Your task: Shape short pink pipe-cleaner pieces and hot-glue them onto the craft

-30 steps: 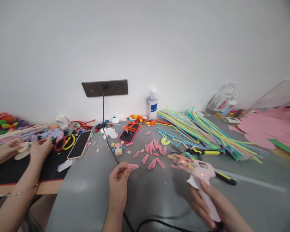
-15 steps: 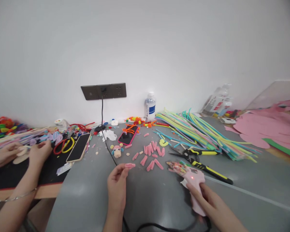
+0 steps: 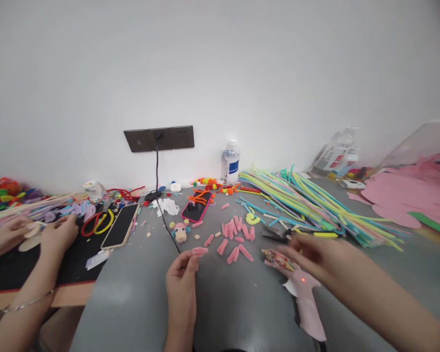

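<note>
My left hand [image 3: 183,274] pinches a short pink fuzzy pipe-cleaner piece [image 3: 200,251] between thumb and fingertips. With nothing visible in its slightly blurred, half-curled fingers, my right hand [image 3: 310,254] hovers over the pliers, thumb apart from the fingers. Below it a pink hot glue gun [image 3: 310,303] lies on the table, its red light on and its front end covered in multicoloured bits. Several more pink pipe-cleaner pieces [image 3: 245,252] lie in a loose group between my hands. The black-and-yellow pliers [image 3: 276,238] are partly hidden by my right hand.
A long bundle of pastel pipe cleaners [image 3: 315,200] lies behind my right hand. Against the wall stands a bottle [image 3: 231,162]. A pink-edged phone [image 3: 197,206], a small doll head [image 3: 180,231] and a black cable [image 3: 157,186] are near. Another person's hands [image 3: 60,234] work at left.
My right hand has let go of the glue gun and moved up and forward over the pliers. The glue gun now rests on the table. My left hand keeps its pink piece.
</note>
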`<state>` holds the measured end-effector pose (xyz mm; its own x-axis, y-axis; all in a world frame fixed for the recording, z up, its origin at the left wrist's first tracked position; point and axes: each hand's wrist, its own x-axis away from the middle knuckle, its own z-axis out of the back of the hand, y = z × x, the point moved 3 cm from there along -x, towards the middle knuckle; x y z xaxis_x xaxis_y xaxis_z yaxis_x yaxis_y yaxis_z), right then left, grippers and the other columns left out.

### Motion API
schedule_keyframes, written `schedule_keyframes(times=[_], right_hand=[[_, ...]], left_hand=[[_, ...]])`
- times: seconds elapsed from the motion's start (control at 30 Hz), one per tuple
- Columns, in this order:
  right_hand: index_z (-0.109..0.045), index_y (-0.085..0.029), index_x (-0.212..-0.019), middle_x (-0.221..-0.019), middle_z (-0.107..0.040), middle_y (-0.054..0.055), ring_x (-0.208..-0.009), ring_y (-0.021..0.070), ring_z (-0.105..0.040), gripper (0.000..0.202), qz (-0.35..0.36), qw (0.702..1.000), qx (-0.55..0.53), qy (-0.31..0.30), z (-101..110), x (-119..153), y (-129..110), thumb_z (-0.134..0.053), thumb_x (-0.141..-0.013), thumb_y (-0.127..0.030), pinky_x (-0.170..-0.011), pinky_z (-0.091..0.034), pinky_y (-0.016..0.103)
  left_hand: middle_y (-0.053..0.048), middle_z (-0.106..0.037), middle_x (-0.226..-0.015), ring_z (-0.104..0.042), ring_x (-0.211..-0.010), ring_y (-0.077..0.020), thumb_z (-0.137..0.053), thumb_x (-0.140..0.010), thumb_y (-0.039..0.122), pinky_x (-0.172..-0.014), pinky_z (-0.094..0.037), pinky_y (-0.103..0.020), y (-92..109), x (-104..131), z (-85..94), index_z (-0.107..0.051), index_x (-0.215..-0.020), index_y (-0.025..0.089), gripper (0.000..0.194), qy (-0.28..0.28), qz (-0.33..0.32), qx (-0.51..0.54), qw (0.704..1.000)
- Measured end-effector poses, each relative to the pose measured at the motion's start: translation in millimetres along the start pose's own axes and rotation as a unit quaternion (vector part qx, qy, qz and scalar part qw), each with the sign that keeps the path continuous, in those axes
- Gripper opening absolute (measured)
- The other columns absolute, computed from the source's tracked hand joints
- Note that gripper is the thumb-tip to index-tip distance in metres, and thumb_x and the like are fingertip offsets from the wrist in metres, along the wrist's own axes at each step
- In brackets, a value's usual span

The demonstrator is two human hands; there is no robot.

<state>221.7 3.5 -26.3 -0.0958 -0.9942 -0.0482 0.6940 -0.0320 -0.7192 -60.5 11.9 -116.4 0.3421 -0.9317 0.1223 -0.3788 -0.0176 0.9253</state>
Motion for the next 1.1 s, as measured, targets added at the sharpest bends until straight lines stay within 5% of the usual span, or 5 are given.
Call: schedule_keyframes(times=[0.07, 0.17, 0.37, 0.87, 1.1], right_hand=[[-0.068, -0.023, -0.070, -0.060, -0.064, 0.002, -0.054, 0.0171, -0.053, 0.021, 0.136, 0.986, 0.086, -0.038, -16.0, -43.4, -52.4, -0.065, -0.088, -0.035, -0.053, -0.032, 0.027], [-0.074, -0.020, -0.093, -0.094, -0.073, 0.006, -0.082, 0.0184, -0.064, 0.015, 0.288, 0.921, 0.213, -0.156, -67.9, -96.6, -106.1, -0.061, -0.090, -0.014, -0.066, -0.040, 0.025], [-0.075, -0.019, -0.095, -0.105, -0.073, 0.008, -0.095, 0.0206, -0.067, 0.011, 0.326, 0.874, 0.275, -0.232, -147.3, -134.9, -116.9, -0.071, -0.086, -0.016, -0.062, -0.038, 0.023], [-0.075, -0.019, -0.093, -0.111, -0.069, 0.009, -0.105, 0.0219, -0.064, 0.007, 0.372, 0.847, 0.277, -0.258, -151.9, -137.4, -104.4, -0.068, -0.090, -0.020, -0.071, -0.042, 0.024], [-0.076, -0.013, -0.083, -0.101, -0.073, 0.011, -0.094, 0.0222, -0.067, 0.006, 0.302, 0.890, 0.188, -0.284, -143.9, -132.6, -103.7, -0.076, -0.082, -0.019, -0.070, -0.045, 0.025]], left_hand=[[0.000, -0.065, -0.064, -0.046, -0.059, -0.0088, -0.090, -0.057, 0.047, -0.056, -0.041, -0.018, -1.2, 0.0, 0.4, -0.079, -0.075, 0.015, 0.039, 0.007, 0.009, 0.020, 1.000], [0.002, -0.059, -0.058, -0.044, -0.057, -0.0079, -0.092, -0.052, 0.049, -0.053, -0.039, -0.017, -2.9, -0.5, 0.7, -0.077, -0.069, 0.015, 0.041, 0.022, 0.018, 0.044, 0.999], [0.000, -0.064, -0.063, -0.047, -0.059, -0.0091, -0.091, -0.051, 0.050, -0.055, -0.042, -0.019, -4.9, -3.5, 1.0, -0.077, -0.070, 0.014, 0.043, 0.024, 0.018, 0.046, 0.998], [-0.001, -0.067, -0.065, -0.050, -0.060, -0.0098, -0.092, -0.051, 0.047, -0.057, -0.042, -0.019, -7.1, -2.1, 2.7, -0.078, -0.070, 0.015, 0.039, 0.024, 0.033, 0.057, 0.997], [-0.001, -0.065, -0.063, -0.045, -0.059, -0.0097, -0.090, -0.052, 0.050, -0.056, -0.038, -0.019, 0.9, -1.4, -1.4, -0.080, -0.070, 0.015, 0.041, 0.006, 0.027, 0.024, 0.999]])
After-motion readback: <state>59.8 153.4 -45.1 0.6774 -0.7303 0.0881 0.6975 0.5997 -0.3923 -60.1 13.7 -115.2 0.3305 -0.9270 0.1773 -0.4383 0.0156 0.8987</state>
